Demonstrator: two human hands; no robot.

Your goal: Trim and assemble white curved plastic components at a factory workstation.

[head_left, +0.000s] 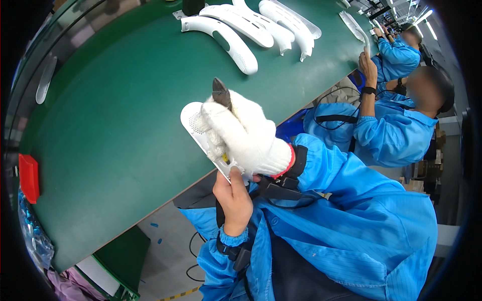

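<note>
1. Cannot see the middle of the white piece (pixel 190 116), covered at centre by the gloved right hand (pixel 246 133).
2. Cannot tell the kind of dark tool (pixel 221 94), buried in the glove except for one end.
3. Cannot identify the tiny yellow bit (pixel 225 158) below centre.
4. Cannot see most fingers of the left hand (pixel 233 205), tucked behind the piece.
5. Cannot follow the black cup (pixel 193 7) past the top edge.
6. Cannot make out the co-workers' (pixel 394 130) blurred faces, upper right.
</note>
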